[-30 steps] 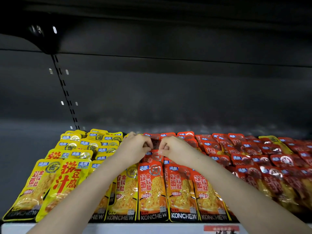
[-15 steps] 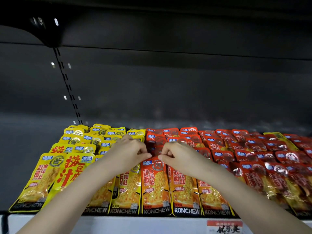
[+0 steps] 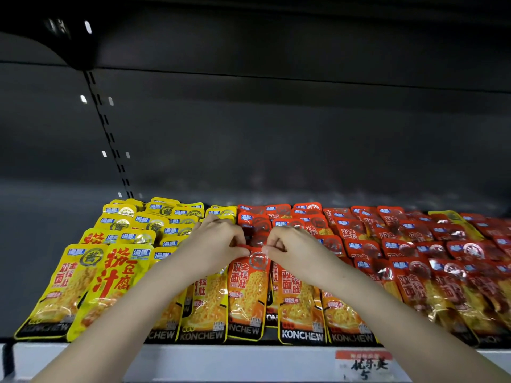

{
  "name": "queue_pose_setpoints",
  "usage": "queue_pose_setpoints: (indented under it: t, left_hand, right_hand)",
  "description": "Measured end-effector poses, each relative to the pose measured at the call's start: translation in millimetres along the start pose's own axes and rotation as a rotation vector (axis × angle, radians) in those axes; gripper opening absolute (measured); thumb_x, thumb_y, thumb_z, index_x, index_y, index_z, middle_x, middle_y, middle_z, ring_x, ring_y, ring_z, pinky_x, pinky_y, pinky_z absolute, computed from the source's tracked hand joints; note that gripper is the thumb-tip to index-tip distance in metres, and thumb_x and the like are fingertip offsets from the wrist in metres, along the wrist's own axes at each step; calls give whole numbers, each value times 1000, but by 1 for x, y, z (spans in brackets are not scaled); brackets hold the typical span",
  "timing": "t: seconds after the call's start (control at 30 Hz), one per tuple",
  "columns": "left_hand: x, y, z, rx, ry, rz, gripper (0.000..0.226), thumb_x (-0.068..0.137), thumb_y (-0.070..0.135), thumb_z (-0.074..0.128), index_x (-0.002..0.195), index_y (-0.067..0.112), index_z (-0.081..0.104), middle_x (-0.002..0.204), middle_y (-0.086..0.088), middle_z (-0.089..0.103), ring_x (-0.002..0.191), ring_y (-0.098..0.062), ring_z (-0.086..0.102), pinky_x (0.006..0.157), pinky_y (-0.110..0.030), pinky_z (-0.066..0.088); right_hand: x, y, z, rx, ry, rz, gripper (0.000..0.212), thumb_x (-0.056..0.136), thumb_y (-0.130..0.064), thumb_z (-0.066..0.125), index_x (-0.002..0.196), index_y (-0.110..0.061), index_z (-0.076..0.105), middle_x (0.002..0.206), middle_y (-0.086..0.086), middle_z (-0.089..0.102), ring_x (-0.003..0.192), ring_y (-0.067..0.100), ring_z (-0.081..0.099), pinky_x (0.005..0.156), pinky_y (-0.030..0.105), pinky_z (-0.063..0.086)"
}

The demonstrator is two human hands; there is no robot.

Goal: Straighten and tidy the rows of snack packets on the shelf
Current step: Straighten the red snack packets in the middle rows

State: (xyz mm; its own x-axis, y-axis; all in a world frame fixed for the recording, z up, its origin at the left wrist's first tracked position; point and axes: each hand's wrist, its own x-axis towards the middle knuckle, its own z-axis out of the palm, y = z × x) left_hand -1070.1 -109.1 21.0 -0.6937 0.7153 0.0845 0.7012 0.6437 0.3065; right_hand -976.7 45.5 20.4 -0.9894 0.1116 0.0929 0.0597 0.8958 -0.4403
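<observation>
Now pinching the top corners of the orange packet (image 3: 247,294) in the near row, centre of the shelf (image 3: 221,360), with left hand (image 3: 217,244) and right hand (image 3: 294,251) both curled on it (drawn nearer from the far rows), likely squaring it against neighbours.

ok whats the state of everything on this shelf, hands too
orange packet, front row, pinched at both top corners
left hand, pinching its top left corner
right hand, pinching its top right corner
yellow packets, overlapping rows, front ones skewed
red packets, overlapping, rows uneven
stray yellow packet, lying among the red packets
</observation>
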Motion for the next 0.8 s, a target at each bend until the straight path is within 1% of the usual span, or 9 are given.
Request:
queue_pose_setpoints:
  t: [0.1, 0.2, 0.3, 0.4, 0.43, 0.5, 0.6, 0.7, 0.8]
  left_hand:
    - [-1, -4, 1, -2, -4, 8, 18, 86, 44, 61, 95, 30, 65, 93, 13, 50, 116, -16, 35, 100, -34, 32]
    - [-1, -5, 2, -8, 13, 20, 21, 86, 44, 61, 101, 29, 65, 100, 12, 57, 115, -14, 37, 99, -32, 34]
    - [0, 1, 0, -106, 116, 12, 24, 90, 37, 59, 111, 25, 62, 97, 13, 60, 107, -12, 47, 87, -26, 39]
    - [2, 14, -4, -206, 209, 6, 19, 92, 29, 57, 109, 23, 64, 90, 16, 60, 91, -6, 54, 76, -22, 41]
    - [3, 19, -4, -214, 215, 13, 17, 92, 28, 57, 108, 24, 64, 90, 16, 60, 91, -6, 55, 76, -23, 42]
    - [5, 30, 0, -205, 205, 44, 18, 92, 27, 57, 108, 25, 65, 94, 14, 64, 99, -9, 56, 84, -27, 45]
    - [7, 46, 11, -111, 168, 102, 24, 91, 33, 57, 114, 27, 62, 108, 12, 62, 108, -9, 50, 88, -21, 36]
    - [11, 54, 25, 65, 135, 110, 33, 92, 40, 53, 124, 30, 56, 125, 11, 53, 123, -14, 37, 102, -30, 31]
    - [17, 58, 34, 181, 136, 97, 32, 96, 33, 46, 127, 29, 52, 132, 10, 50, 129, -17, 32, 103, -36, 29]
  right_hand:
    - [-2, 0, 1, 13, -2, -15, 14, 96, -32, 51, 87, -22, 54, 66, -15, 45, 58, 1, 44, 53, 17, 31]
    - [-2, 2, -6, 26, 33, -9, 17, 96, -35, 51, 90, -22, 59, 74, -14, 54, 65, 1, 50, 58, 23, 37]
    - [-4, 13, -24, 40, 123, 45, 18, 96, -32, 50, 87, -21, 60, 78, -7, 63, 72, 10, 59, 66, 31, 46]
    - [-12, 25, -40, 13, 138, 99, 16, 97, -27, 48, 88, -20, 59, 79, -3, 65, 73, 14, 63, 67, 31, 49]
    - [-15, 29, -43, -8, 127, 109, 16, 97, -26, 48, 88, -19, 60, 80, -3, 65, 74, 14, 63, 66, 30, 49]
    - [-20, 35, -46, -40, 91, 117, 15, 96, -26, 50, 91, -19, 62, 84, -6, 65, 77, 10, 62, 68, 27, 48]
    - [-26, 42, -42, -90, 41, 93, 14, 93, -33, 56, 97, -22, 64, 93, -11, 57, 86, 6, 57, 76, 24, 47]
    - [-30, 45, -31, -146, -11, 51, 21, 89, -41, 59, 103, -26, 62, 99, -11, 51, 99, 8, 52, 88, 29, 44]
    - [-32, 43, -25, -187, -5, 11, 22, 89, -40, 58, 106, -26, 59, 101, -13, 44, 109, 10, 45, 97, 32, 37]
